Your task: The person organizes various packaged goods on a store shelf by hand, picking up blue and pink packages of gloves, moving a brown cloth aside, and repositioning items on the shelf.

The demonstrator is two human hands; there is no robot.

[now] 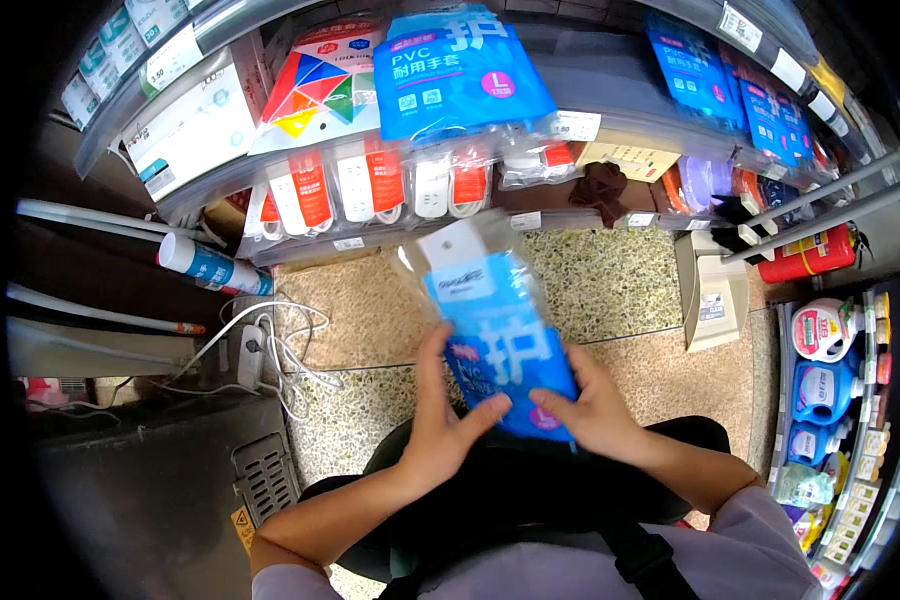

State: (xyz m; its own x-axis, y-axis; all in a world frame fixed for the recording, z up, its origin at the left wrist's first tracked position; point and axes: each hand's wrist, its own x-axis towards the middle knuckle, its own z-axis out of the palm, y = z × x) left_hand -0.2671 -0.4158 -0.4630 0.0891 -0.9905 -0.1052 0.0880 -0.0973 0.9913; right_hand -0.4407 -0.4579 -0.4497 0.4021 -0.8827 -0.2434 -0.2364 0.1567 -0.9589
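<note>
Between my two hands is a blue plastic packet of PVC household gloves, slightly blurred and tilted, its clear hanging top pointing away from me. My left hand grips its left edge, thumb on the front face. On the lower right edge my right hand holds it, thumb also on the front. The fingers behind the packet are hidden. Ahead on the shelf, a similar blue glove packet lies beside a pack with coloured triangles. More blue glove packets lie farther right.
White power strips in packaging line the lower shelf. A white extension socket with tangled cable lies on the floor at left. At right are a beige dustpan, a red fire extinguisher and shelved detergent bottles.
</note>
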